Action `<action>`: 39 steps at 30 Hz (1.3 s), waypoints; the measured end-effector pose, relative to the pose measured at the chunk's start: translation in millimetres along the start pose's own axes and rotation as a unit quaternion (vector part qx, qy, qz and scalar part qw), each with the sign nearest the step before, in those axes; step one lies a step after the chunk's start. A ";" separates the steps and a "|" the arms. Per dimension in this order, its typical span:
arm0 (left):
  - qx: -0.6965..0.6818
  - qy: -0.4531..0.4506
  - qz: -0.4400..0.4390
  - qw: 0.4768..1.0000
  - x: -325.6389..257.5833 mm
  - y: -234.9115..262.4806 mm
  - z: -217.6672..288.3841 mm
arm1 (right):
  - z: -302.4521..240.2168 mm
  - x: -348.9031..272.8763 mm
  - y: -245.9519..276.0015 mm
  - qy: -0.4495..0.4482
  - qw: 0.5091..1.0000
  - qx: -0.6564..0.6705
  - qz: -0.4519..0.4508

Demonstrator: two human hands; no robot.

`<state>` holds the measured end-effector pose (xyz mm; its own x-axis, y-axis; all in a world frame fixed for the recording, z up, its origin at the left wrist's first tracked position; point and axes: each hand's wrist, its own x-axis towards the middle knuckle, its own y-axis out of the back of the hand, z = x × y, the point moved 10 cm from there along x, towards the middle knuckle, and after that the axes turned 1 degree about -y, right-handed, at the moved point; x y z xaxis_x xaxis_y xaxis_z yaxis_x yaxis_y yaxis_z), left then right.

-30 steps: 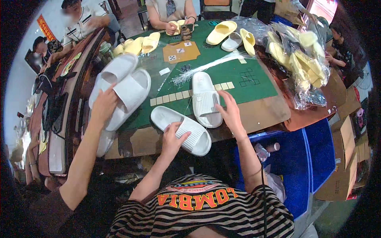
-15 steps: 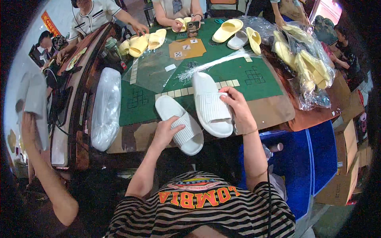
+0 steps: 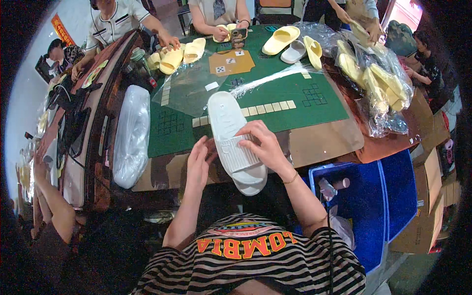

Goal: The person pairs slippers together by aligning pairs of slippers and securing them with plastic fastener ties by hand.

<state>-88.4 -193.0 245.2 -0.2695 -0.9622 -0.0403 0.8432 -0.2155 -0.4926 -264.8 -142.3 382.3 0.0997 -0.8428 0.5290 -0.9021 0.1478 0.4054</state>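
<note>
A white slide slipper with a ribbed strap lies over its white mate at the near edge of the table. Of the lower slipper only a part shows, by the heel end. My right hand grips the upper slipper at its strap, thumb and fingers bent over it. Just left of the pair is my left hand, fingers stretched and apart, holding nothing. Whether it touches the slipper's side I cannot tell.
A clear plastic-wrapped bundle stands at left. Yellow slippers, a bunch of white ties and a row of tiles lie farther off. Bagged yellow slippers are at right, above a blue bin. Other people's hands work around the table.
The two white slippers, apart with one in each hand, are now stacked. My left hand has let go of its slipper. My right hand has moved left, and the pair sits nearer the middle.
</note>
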 end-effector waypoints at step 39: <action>0.318 -0.055 0.058 0.945 -0.4 22.5 46.3 | 91.5 -97.0 -7.6 -0.279 0.954 -0.087 0.067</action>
<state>-47.8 -205.1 274.3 -0.1374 -0.9895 0.0456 0.9824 -0.1303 0.1340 -306.0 -109.1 259.7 -0.2934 -0.9477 0.1255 -0.8030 0.3156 0.5055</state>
